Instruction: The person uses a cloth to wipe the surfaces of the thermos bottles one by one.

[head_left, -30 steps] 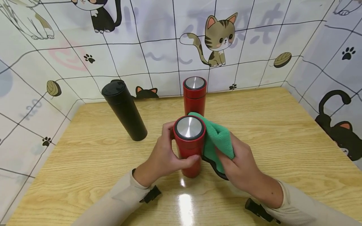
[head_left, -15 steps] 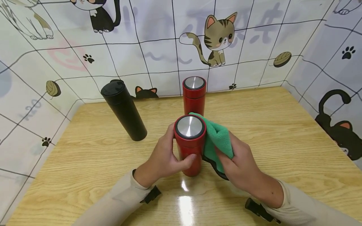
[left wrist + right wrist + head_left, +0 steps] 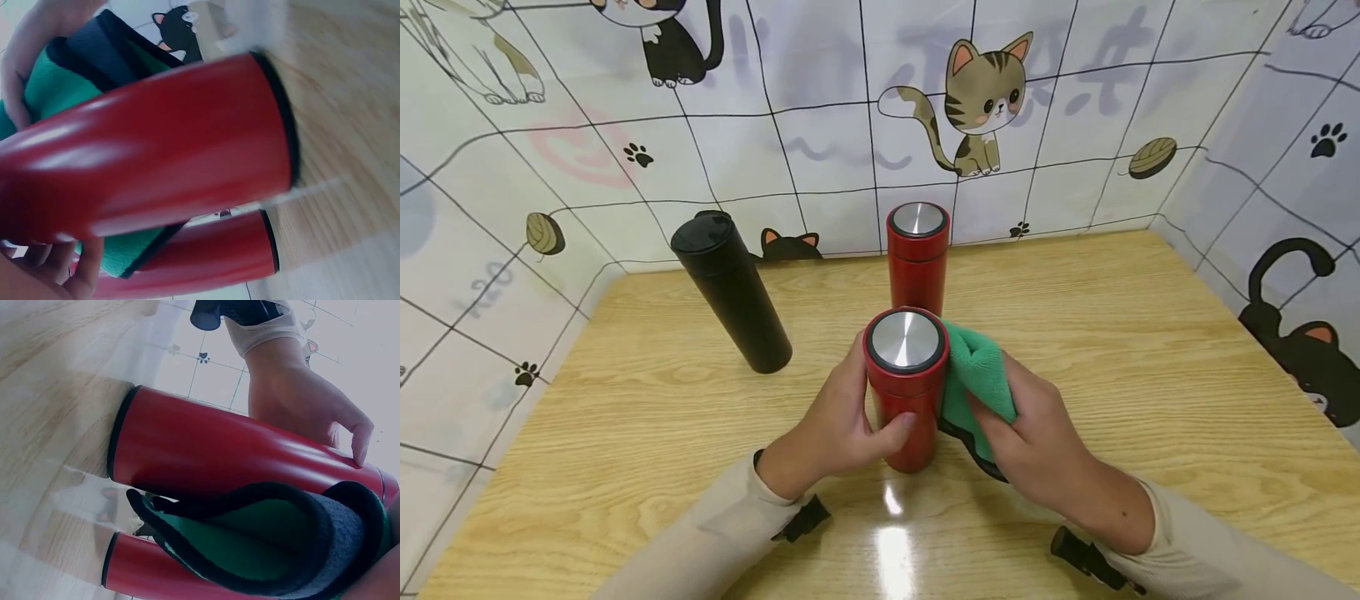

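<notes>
A red thermos flask [image 3: 910,408] with a brushed silver lid stands upright near the middle of the table. My left hand [image 3: 842,417] grips its left side, thumb across the front. In my right hand [image 3: 1037,433] is a green cloth [image 3: 977,375] with black edging, held against the flask's right side. The right wrist view shows the cloth [image 3: 262,531] folded over, its grey-blue reverse showing, alongside the flask [image 3: 231,444]. In the left wrist view the cloth [image 3: 69,87] also emerges behind the flask [image 3: 156,144], whose black base is near the tabletop.
A second red thermos flask [image 3: 917,267] stands directly behind, its lower part hidden by the front one. To the back left is a black tumbler [image 3: 730,292]. A cat-print wall covering [image 3: 820,158] borders the wooden table [image 3: 1097,333] at the back and sides.
The cloth's upper edge, earlier visible behind the flask's lid, has slipped lower and mostly out of sight. My left fingers have shifted slightly around the flask, which remains in place.
</notes>
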Demonstrator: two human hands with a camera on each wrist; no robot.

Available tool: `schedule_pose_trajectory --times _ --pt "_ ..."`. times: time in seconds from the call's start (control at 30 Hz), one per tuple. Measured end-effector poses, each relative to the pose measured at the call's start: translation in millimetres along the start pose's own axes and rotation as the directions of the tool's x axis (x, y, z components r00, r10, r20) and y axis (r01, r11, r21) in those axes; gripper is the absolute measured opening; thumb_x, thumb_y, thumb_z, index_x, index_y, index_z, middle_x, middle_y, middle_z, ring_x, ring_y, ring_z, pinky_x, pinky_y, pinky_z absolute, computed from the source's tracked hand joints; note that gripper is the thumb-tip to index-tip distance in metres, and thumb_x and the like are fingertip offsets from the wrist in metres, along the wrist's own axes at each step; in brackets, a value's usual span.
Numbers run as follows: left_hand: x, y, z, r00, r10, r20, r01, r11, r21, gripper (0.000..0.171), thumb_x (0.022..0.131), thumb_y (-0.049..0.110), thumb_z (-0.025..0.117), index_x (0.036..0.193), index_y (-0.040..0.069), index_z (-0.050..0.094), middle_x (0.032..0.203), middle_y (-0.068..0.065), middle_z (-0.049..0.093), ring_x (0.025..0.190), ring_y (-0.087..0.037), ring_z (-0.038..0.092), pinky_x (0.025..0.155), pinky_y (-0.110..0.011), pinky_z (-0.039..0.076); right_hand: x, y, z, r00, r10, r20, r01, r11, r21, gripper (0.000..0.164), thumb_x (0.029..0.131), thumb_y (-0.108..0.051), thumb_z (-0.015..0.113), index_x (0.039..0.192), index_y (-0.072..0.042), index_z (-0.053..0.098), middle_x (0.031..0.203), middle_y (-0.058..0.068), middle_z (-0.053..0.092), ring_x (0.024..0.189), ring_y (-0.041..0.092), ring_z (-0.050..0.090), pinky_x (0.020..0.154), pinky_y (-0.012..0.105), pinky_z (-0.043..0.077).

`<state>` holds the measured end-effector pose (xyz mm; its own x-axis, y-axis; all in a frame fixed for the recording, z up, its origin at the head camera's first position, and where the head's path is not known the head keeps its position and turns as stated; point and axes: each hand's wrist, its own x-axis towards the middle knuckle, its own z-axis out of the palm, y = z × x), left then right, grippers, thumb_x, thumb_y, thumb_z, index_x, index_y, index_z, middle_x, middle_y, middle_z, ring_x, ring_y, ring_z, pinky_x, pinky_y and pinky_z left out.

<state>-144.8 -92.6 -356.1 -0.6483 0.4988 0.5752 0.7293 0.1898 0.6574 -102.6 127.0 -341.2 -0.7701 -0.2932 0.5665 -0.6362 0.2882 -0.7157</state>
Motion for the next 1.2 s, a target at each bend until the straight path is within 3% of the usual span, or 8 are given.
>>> schedule_pose_trajectory --times 0.2,0.27,0.47,0.63,0.97,1.2 --pt "1.4 2.2 0.2 0.999 -0.035 0.01 0.036 0.993 -0.115 0.077 0.092 0.056 0.054 0.146 0.006 0.034 0.136 -0.009 0.054 0.13 -0.024 0.051 0.113 -0.045 0.042 0.3 0.6 1.2 0.999 -0.04 0.013 0.04 0.999 -0.034 0.065 0.09 0.016 0.056 0.149 -0.008 0.045 0.144 0.011 0.057 0.133 0.008 0.053 0.102 0.02 0.047" --pt "1.6 3.7 0.4 0.998 -0.064 0.017 0.066 0.988 -0.137 0.077 0.092 0.058 0.055 0.146 0.009 0.034 0.136 -0.008 0.055 0.13 -0.022 0.051 0.112 -0.046 0.043 -0.1 0.7 1.5 0.999 -0.033 0.012 0.033 0.999 -0.041 0.064 0.09 0.015 0.056 0.149 -0.009 0.045 0.144 0.011 0.057 0.132 0.007 0.054 0.102 0.019 0.047" --pt "2.6 9.1 2.4 0.98 -0.196 0.034 0.198 0.955 -0.221 0.076 0.082 0.024 0.079 0.146 0.019 0.037 0.136 0.0 0.055 0.127 -0.017 0.052 0.108 -0.042 0.047 -1.5 -0.3 1.2 1.0 -0.029 -0.007 0.029 0.999 -0.044 0.064 0.09 0.016 0.055 0.148 -0.009 0.046 0.143 0.012 0.058 0.131 0.007 0.055 0.1 0.02 0.049" --pt "3.6 11.3 3.8 0.967 -0.251 0.053 0.256 0.93 -0.263 0.08 0.08 0.014 0.079 0.146 0.023 0.035 0.137 0.003 0.053 0.129 -0.016 0.051 0.111 -0.042 0.045 -1.5 -1.1 0.5 0.999 -0.044 -0.012 0.044 0.999 -0.019 0.066 0.089 0.017 0.055 0.149 -0.009 0.045 0.144 0.011 0.057 0.131 0.008 0.055 0.1 0.02 0.049" --pt "1.7 15.2 2.0 0.959 -0.277 0.056 0.279 0.902 -0.331 0.07 0.085 0.028 0.069 0.147 0.019 0.036 0.139 0.0 0.052 0.133 -0.017 0.046 0.114 -0.052 0.036 -2.1 -0.4 1.6 0.995 -0.092 -0.044 0.092 0.996 -0.016 0.066 0.086 0.02 0.056 0.147 -0.005 0.048 0.142 0.014 0.058 0.131 0.008 0.055 0.101 0.02 0.048" --pt "0.9 14.1 1.5 0.973 -0.232 0.02 0.227 0.925 -0.305 0.078 0.087 0.035 0.067 0.149 0.019 0.023 0.143 -0.003 0.045 0.136 -0.019 0.042 0.113 -0.054 0.037 -5.1 1.9 -1.1 0.992 -0.094 -0.086 0.093 0.996 -0.01 0.062 0.083 0.023 0.057 0.141 0.002 0.052 0.14 0.006 0.06 0.13 0.006 0.056 0.103 0.022 0.049"
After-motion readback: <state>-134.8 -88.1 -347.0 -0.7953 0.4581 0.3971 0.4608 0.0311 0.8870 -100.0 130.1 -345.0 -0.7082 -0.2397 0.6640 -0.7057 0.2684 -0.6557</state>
